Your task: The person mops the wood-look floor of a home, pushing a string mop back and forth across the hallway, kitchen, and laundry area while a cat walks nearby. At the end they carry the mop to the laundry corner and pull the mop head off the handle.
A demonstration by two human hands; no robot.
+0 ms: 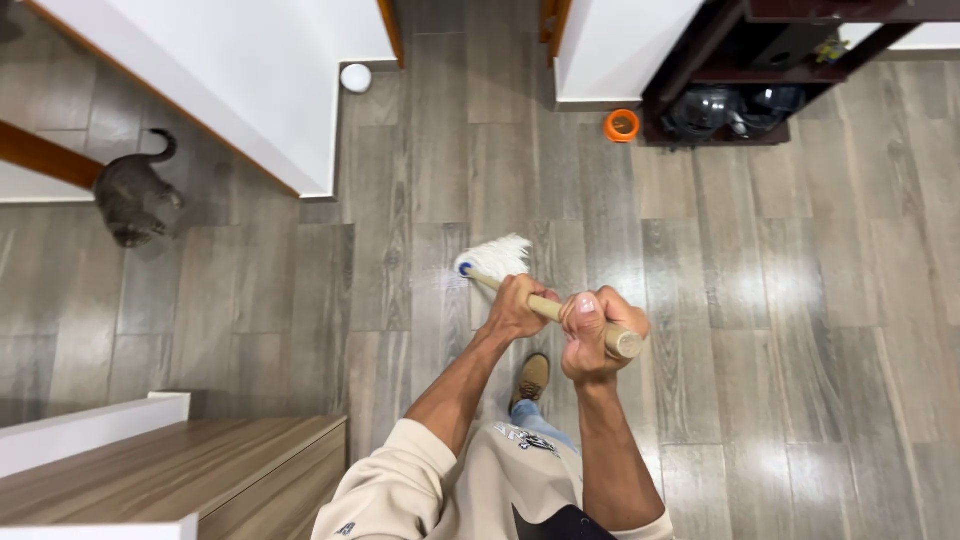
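**Mopping in hand, centre of the floor; extent of finished ground unclear**

Head view, looking straight down.

- Left hand [517, 308] wrapped fully around the wooden mop handle [552, 311], lower on the shaft, centre of frame. Grip tight, fingers curled round.
- Right hand [592, 335] fisted around the same handle just below its top end, thumb up. Grip likewise tight, nothing else in it.
- White mop head [497, 256] lies on the grey plank floor [780, 330], just above the hands in the frame, strings spread to the upper right.
- One tan shoe [531, 378] shows below the hands, planted on the floor.
- Progress, as a judgement: planks at centre and lower right carry bright glare, which may be wet sheen or only lamp reflection; cannot tell which. Planks at left look duller, so that side probably is not yet done.
- Surroundings: grey cat [133, 198] at upper left, well apart from the mop; small white ball [356, 77] by the white wall corner at top; orange bowl [621, 125] beside a dark shelf unit [720, 90] at upper right; wooden step [170, 475] at lower left.
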